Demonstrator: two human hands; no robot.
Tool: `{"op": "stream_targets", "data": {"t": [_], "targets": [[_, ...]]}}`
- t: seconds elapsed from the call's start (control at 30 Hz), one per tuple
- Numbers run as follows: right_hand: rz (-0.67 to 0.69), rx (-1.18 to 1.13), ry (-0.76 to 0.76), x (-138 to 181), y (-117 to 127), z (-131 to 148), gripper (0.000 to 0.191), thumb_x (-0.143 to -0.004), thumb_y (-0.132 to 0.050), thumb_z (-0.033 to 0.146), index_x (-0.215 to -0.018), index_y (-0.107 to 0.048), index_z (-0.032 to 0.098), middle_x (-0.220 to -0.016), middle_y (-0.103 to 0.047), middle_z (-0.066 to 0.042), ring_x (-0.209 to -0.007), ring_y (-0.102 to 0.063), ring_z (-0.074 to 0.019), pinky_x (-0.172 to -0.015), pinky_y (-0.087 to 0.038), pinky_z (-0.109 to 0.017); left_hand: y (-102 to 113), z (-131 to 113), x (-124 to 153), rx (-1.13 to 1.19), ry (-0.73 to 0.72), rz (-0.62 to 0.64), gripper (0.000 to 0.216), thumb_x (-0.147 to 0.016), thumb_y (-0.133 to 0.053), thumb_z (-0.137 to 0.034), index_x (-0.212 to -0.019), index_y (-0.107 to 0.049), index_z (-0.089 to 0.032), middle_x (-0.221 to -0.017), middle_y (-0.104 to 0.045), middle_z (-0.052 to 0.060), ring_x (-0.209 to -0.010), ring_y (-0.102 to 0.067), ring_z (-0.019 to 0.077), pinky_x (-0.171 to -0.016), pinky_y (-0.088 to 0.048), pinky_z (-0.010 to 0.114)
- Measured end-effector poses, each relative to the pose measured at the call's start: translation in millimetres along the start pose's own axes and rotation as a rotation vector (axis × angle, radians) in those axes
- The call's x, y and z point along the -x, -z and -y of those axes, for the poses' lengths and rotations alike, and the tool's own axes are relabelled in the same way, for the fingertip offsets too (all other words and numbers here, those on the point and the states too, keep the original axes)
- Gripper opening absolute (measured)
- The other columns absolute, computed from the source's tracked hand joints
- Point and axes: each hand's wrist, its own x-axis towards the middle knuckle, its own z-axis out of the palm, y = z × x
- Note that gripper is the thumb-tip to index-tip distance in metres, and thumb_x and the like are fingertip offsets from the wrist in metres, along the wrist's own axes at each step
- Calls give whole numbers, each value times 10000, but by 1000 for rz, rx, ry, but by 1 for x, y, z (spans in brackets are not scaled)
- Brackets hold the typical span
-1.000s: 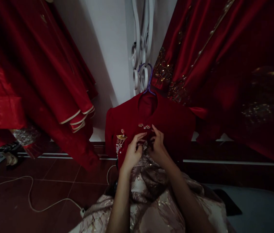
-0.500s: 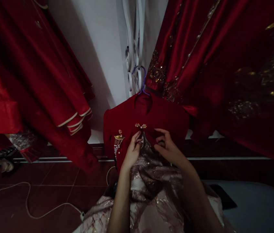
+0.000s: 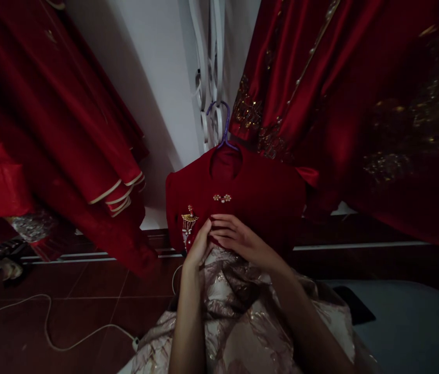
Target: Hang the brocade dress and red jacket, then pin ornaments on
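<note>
Indoors, dark reddish floor tiles (image 3: 87,283) meet a pale wall (image 3: 157,52), where a white scrollwork stand (image 3: 202,47) rises behind a purple hanger (image 3: 226,122). Red garments (image 3: 59,114) hang on the left and a sequin-trimmed red gown (image 3: 293,52) on the right, their edges framing a gap around the red top (image 3: 192,179) on the hanger. A white cord (image 3: 48,327) curves across the tiles at lower left; a grey-blue surface (image 3: 410,311) fills the lower right corner.

The shiny brocade fabric (image 3: 258,332) lies in front of the red top — its narrow gathered end at the hands, pointing toward the top's neckline, its long axis running back to the wearer as it widens. Left hand (image 3: 199,246) and right hand (image 3: 238,241) come together over that end, fingers bent — whether they pinch the cloth, I cannot tell.
</note>
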Motion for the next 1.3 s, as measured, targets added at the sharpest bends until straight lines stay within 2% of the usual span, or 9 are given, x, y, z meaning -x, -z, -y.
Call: {"op": "stream_targets", "data": {"t": [0.1,0.2,0.37,0.43,0.7,0.83,1.07,1.2,1.3], "targets": [[126,5,-55,8,12,17,391,-788,-575,300,-1163,-483,234,-1255,-485,-62,-1132,-509,-153,-986,-404,-332,17,-8,5,-196,-85,81,591,-698,-688,-328,-1243,-490,-214,-991,-652,59,-841,-617,144,-768,-473,250],[92,97,-110,13,24,22,375,-805,-552,368,-1144,-498,219,-1248,-510,-71,-1064,-561,-156,-925,-453,-325,27,-13,4,-377,-138,67,367,-710,-671,-313,-1036,-618,-154,-896,-665,67,-821,-616,157,-770,-470,272],[100,396,-413,25,51,-2,328,-795,-520,457,-911,-584,157,-885,-663,-72,-743,-653,-169,-681,-520,-300,26,-17,-6,-708,-576,-564,243,-789,-568,-348,-943,-645,-177,-928,-659,55,-859,-600,159,-820,-439,288],[78,513,-415,29,66,-12,291,-777,-540,433,-870,-609,166,-868,-673,-65,-809,-647,-184,-746,-509,-307,22,-20,-6,-746,-696,-646,242,-826,-518,-344,-979,-629,-193,-981,-648,53,-925,-587,160,-858,-420,285],[-573,1029,-154,19,99,-34,492,-763,-547,380,-1189,-503,139,-1249,-514,-171,-1179,-470,-294,-998,-366,-436,12,-20,-4,-748,-628,-476,222,-832,-503,-364,-949,-613,-211,-948,-632,31,-913,-562,162,-866,-393,272],[-508,1054,-130,24,78,-19,411,-760,-571,364,-1118,-564,162,-1141,-573,-157,-1089,-531,-291,-972,-387,-446,14,-20,-5,-701,-561,-456,230,-796,-551,-379,-943,-615,-214,-929,-629,28,-898,-558,168,-866,-390,276],[-63,543,-167,30,53,-2,271,-763,-574,409,-943,-645,220,-912,-676,-45,-837,-641,-184,-772,-512,-336,20,-24,-3,-588,-524,-462,242,-763,-596,-390,-902,-641,-196,-890,-639,31,-863,-568,154,-854,-411,269],[-353,750,-249,18,90,-33,345,-757,-552,453,-953,-661,191,-1008,-672,-87,-964,-612,-241,-873,-457,-384,14,-28,2,-205,-462,-465,327,-738,-619,-423,-971,-625,-193,-907,-644,23,-809,-588,128,-800,-442,253],[-404,831,-330,13,118,-58,469,-740,-554,477,-1081,-607,160,-1101,-633,-121,-1035,-581,-255,-897,-436,-374,9,-30,4,-108,-438,-426,345,-728,-638,-406,-996,-618,-191,-910,-642,19,-789,-588,108,-782,-443,232]]}}
